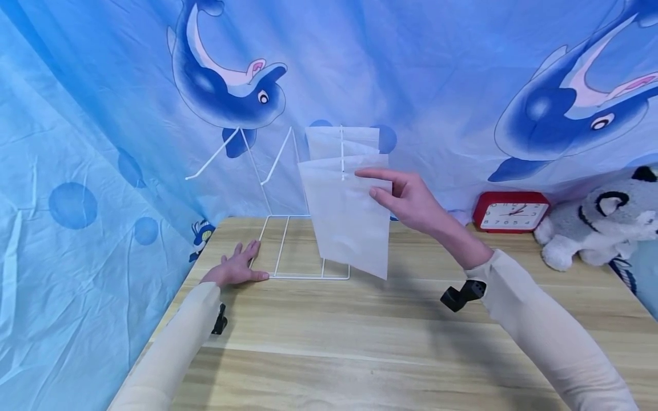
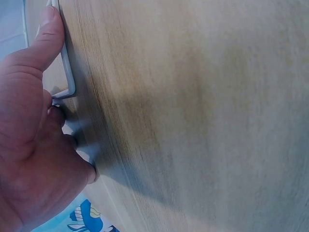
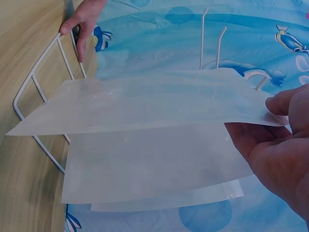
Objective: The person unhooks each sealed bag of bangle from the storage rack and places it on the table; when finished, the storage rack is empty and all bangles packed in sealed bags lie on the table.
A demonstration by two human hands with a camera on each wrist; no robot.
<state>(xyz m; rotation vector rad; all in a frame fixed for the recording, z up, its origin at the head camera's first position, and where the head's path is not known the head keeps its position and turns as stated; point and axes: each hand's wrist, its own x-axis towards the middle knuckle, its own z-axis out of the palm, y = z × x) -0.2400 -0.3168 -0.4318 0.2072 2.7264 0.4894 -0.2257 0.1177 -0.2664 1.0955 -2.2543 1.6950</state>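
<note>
A white wire rack [image 1: 308, 278] stands on the table, its prongs reaching forward above the base. Thin white translucent sheets [image 3: 154, 164], looking like flat paper bags, hang on its right prong [image 1: 342, 142]. My right hand [image 1: 411, 197] pinches the upper right edge of the front sheet [image 1: 349, 222], beside the prong's tip; the right wrist view has the thumb [image 3: 280, 104] on top and fingers underneath. At the base's left front corner rests my left hand [image 1: 237, 266], fingers spread. Its thumb [image 2: 48, 34] lies along the front wire in the left wrist view.
A red clock [image 1: 511, 212] and a grey-and-white plush dog [image 1: 601, 220] sit at the table's back right. Behind the rack hangs a blue curtain [image 1: 426, 74] with dolphins. Two other prongs [image 1: 277, 155] project at the rack's left and middle.
</note>
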